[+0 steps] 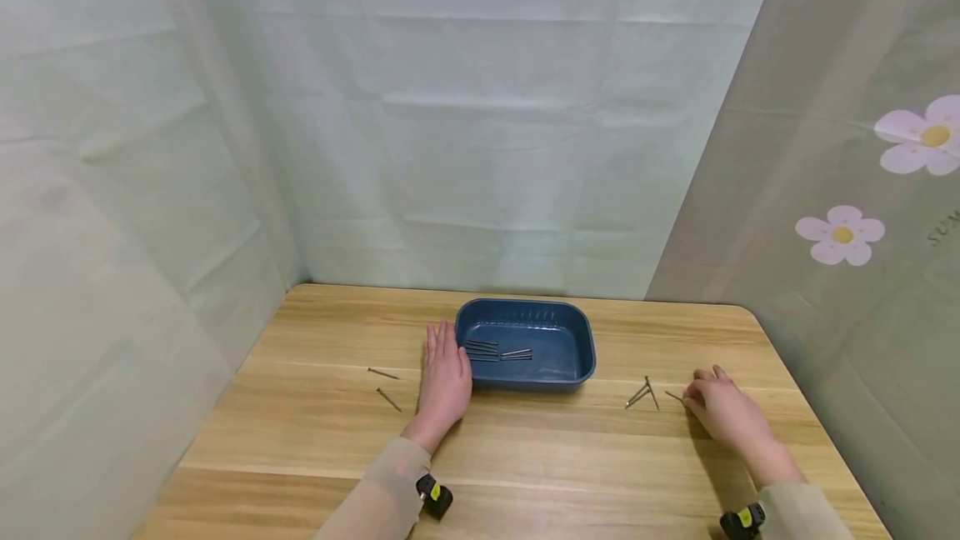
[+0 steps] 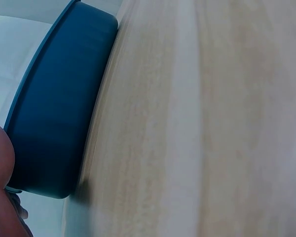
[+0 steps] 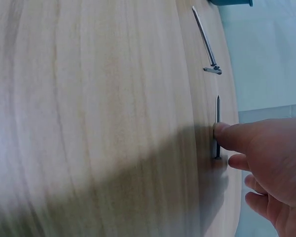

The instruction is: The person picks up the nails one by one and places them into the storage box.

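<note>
"What are you holding, and where is it?"

"One slim metal nail [image 3: 218,109], pinched by my right hand [image 1: 729,417] near the right edge of the wooden table [image 1: 540,457]. My thumb covers the middle of the shank. The sharp tip points away from my hand, towards the middle of the table. The finger opposite my thumb is hidden, and I cannot tell whether the nail is off the wood."

"And the other side?"

"My left hand [image 1: 444,386] holds nothing. Its fingers lie straight along the left wall of a blue tub [image 1: 532,387], which stands near the table's far edge, between the two far corners."

"What else lies about?"

"Two groups of nails [image 1: 482,350] side by side on the left part of the tub's floor. A small cluster of nails [image 1: 652,392] on the table, between the tub's near right corner and my right hand. Two loose nails [image 1: 384,374] towards the table's left edge."

"How will yours handle?"

"Light and stiff, I judge, and not fragile. The smooth, thin shank could roll or slip, so mid-shank seems the best hold, clear of the tip."
</note>
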Tool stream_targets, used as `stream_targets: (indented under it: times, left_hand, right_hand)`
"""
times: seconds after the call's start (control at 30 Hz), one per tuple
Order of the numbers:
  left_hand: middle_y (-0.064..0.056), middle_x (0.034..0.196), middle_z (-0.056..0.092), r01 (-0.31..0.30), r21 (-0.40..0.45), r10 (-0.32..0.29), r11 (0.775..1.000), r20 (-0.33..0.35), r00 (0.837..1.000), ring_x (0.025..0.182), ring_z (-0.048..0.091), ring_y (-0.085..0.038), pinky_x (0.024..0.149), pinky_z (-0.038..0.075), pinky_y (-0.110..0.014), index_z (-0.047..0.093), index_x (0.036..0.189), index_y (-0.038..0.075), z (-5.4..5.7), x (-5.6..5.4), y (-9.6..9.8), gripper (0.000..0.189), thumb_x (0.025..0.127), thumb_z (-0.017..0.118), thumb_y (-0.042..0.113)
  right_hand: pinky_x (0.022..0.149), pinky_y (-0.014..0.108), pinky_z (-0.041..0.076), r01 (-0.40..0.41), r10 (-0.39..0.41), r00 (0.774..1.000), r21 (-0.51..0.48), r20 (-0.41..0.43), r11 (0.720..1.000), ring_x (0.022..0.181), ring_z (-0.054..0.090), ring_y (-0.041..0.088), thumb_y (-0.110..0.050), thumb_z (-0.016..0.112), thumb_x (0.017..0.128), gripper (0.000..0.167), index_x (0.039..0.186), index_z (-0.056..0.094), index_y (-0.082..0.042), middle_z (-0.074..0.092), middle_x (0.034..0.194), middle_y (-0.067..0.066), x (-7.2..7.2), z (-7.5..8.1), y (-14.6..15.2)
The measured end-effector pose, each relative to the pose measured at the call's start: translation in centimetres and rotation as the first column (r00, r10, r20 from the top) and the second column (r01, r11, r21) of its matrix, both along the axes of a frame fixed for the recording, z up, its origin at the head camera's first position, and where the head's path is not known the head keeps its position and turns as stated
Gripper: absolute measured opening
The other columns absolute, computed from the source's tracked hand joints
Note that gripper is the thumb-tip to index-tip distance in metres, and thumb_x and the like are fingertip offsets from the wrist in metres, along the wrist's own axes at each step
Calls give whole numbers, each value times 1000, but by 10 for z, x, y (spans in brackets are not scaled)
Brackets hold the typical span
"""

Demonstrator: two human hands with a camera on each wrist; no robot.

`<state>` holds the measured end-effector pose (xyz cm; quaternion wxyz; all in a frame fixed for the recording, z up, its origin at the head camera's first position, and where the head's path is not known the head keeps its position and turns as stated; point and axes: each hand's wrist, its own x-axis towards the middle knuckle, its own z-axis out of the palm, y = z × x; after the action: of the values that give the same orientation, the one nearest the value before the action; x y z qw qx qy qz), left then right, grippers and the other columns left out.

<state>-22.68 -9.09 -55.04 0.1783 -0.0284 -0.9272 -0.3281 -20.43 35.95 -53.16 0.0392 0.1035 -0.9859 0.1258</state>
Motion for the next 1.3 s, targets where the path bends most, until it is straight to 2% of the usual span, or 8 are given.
stream_targets:
  times: [0.23,0.37,0.5,0.6,0.7,0.87,1.13,1.3]
  left_hand:
    - [-36,164,35,0,10,0,1000,-2,1000,158,18,-53,125,21,-66,37,155,-19,1,2,0,52,112,48,9]
    - [-36,164,34,2,11,-2,1000,6,1000,158,18,-53,126,20,-66,37,155,-19,1,0,1,53,112,47,9]
    - [-35,165,35,-1,-4,1,1000,5,1000,158,18,-53,126,20,-65,37,156,-19,0,-3,1,53,112,46,10]
    - [-35,165,34,0,-3,0,1000,7,1000,158,18,-52,126,20,-65,36,156,-18,0,-3,1,53,112,46,9]
    - [-34,166,33,-3,-1,3,1000,17,1000,159,17,-52,126,20,-65,35,157,-18,-1,-1,0,54,112,46,10]
    - [-34,166,33,-7,2,7,1000,25,1000,159,16,-52,126,20,-65,36,156,-18,-2,2,0,54,112,47,10]
    - [-35,165,35,-5,-2,5,1000,6,1000,158,18,-52,126,21,-64,36,156,-18,-2,3,1,53,112,47,9]
    - [-36,163,36,-7,11,7,1000,-26,1000,157,21,-54,125,22,-67,38,154,-20,-1,3,0,53,110,47,9]
  right_hand:
    - [101,77,43,-10,10,1000,0,-23,1000,137,40,68,-7,79,96,9,89,73,-6,61,133,36,0,-3,1]
    - [101,76,44,-22,23,999,6,-40,1000,135,42,69,-6,78,95,10,87,72,-4,63,128,35,0,-5,2]
    - [100,74,46,-49,50,996,13,-73,999,132,44,70,-4,79,94,13,85,71,-4,64,118,27,0,-5,3]
    - [105,75,42,-66,67,995,16,-79,998,134,41,71,-6,79,95,13,85,70,-5,63,127,35,-1,-4,2]
    - [111,77,33,-75,75,994,1,-74,997,137,35,73,-8,78,97,14,87,69,-8,52,141,46,-3,-1,-3]
    - [114,75,31,-86,80,992,-57,-102,995,141,32,71,-10,75,100,13,90,67,-8,46,147,48,-9,11,-23]
    - [115,74,31,-103,76,987,-190,-144,976,152,23,62,-13,68,105,10,96,68,-8,34,161,41,-19,35,-71]
    - [114,73,34,-175,129,971,-233,-202,957,156,20,57,-12,72,103,11,93,67,-10,33,164,37,-31,45,-111]
